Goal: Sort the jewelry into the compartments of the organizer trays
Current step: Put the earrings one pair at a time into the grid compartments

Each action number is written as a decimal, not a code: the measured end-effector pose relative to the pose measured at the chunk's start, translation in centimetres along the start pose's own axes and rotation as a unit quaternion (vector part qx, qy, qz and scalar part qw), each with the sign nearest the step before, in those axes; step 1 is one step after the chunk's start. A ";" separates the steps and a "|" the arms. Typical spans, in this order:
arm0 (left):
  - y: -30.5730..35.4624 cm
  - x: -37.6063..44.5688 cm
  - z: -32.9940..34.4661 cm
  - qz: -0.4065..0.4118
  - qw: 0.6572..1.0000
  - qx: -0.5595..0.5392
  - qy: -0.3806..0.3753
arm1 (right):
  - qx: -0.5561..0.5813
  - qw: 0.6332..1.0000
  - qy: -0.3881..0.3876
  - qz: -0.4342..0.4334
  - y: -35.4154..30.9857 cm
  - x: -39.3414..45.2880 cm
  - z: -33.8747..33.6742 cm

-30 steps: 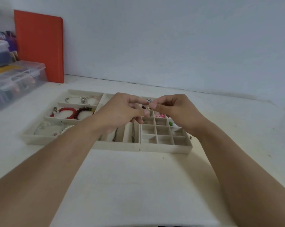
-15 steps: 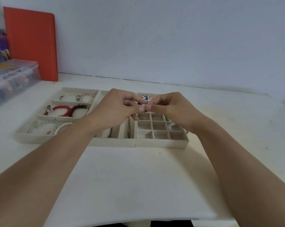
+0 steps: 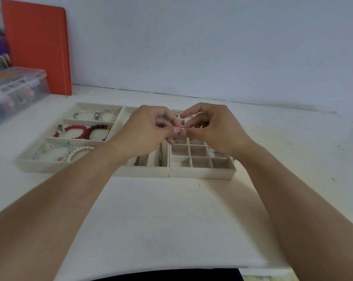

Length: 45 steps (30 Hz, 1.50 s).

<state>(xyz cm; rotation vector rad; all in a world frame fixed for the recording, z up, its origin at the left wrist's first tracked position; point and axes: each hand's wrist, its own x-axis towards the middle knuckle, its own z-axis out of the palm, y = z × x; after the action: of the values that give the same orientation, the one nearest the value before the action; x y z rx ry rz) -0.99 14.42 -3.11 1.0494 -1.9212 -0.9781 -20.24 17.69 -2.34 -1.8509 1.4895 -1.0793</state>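
White wall is seen behind a white desk point(image 3: 171, 216), with an orange board point(image 3: 38, 45) leaned against the wall at far left and a clear plastic box point(image 3: 15, 90) beside it.

From the head view, three beige trays sit side by side on the desk. The left tray point(image 3: 40, 165) holds bracelets: a silver one point(image 3: 94, 115) at the back, red beads point(image 3: 76, 131) and dark beads point(image 3: 98, 130) in the middle, pale and white beads point(image 3: 74, 154) at the front. The middle tray point(image 3: 143, 171) has long slots, with thin chains partly hidden under the left hand point(image 3: 149, 132). The grid tray point(image 3: 202, 172) on the right has small cells; its front cells look bare, while small coloured pieces are glimpsed in the back cells.

Both hands are held above the seam between the middle and grid trays. A tiny metal piece point(image 3: 182, 128) is pinched between the fingertips of the left hand and those of the right hand point(image 3: 214, 128); its kind cannot be told.

Compared with a second ago, the hands are lower and closer over the grid tray, and the pinch has been tightened, fingertips now meeting. This is judged as a clasp or pair being fixed before placing, so the piece is not yet sorted; a drop into one small cell is likely next. A slip could send it into the wrong cell.
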 end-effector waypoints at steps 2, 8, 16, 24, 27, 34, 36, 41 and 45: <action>0.1 -0.1 0.0 0.002 1.000 0.002 0.004 | -0.007 1.000 -0.001 0.005 0.0 0.0 0.0; -0.1 -0.1 -0.2 -0.002 0.999 0.029 0.019 | -0.089 0.996 -0.011 0.006 -0.2 -0.2 -0.1; -0.2 0.3 -0.8 0.003 0.993 0.000 0.115 | -0.245 0.963 -0.107 -0.016 -0.5 -0.3 0.6; 1.9 2.9 -1.7 0.043 0.994 0.007 0.100 | -0.303 0.939 -0.162 0.010 -1.0 0.8 1.3; 2.1 3.5 -1.4 0.043 0.993 -0.005 0.107 | -0.319 0.931 -0.178 0.021 -1.3 1.0 1.6; 1.5 4.6 -2.0 0.057 0.994 0.001 0.088 | -0.313 0.939 -0.137 0.030 -1.3 0.5 1.2; 1.4 4.8 -2.3 0.058 0.995 -0.003 0.082 | -0.310 0.942 -0.122 0.043 -1.4 0.5 1.0; 1.6 5.1 -2.4 0.065 0.995 -0.002 0.071 | -0.332 0.930 -0.139 0.070 -1.3 0.6 1.5; 1.8 5.0 -2.0 0.054 0.997 -0.003 0.059 | -0.322 0.935 -0.134 0.067 -1.3 0.6 1.9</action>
<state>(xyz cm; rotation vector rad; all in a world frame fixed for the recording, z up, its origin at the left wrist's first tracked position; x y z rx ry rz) -1.85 10.08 0.50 0.9664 -1.8567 -0.8424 -17.93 17.31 -2.16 -2.1578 1.9042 -0.2503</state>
